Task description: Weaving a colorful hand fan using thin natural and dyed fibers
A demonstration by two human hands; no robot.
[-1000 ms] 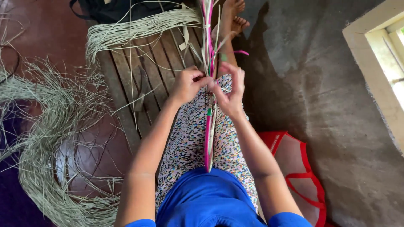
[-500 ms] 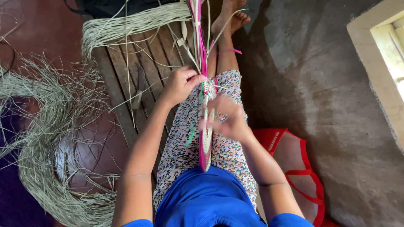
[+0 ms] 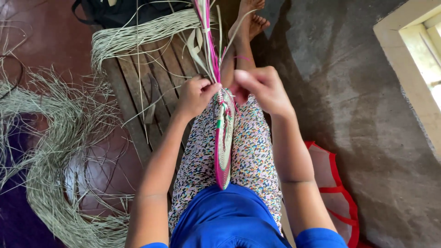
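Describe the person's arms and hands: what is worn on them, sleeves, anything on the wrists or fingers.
Both arms are bare from short blue sleeves down. The left hand and right hand wear no gloves, and no watch or bracelet shows on either wrist. Rings cannot be made out.

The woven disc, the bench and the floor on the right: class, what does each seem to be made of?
Woven disc: coiled, dyed plant or plastic strips, pink, green and pale; tight ribbed rows show.
Bench: bare weathered wood; grained slats with gaps.
Floor: probably concrete; grey, matt and blotchy.
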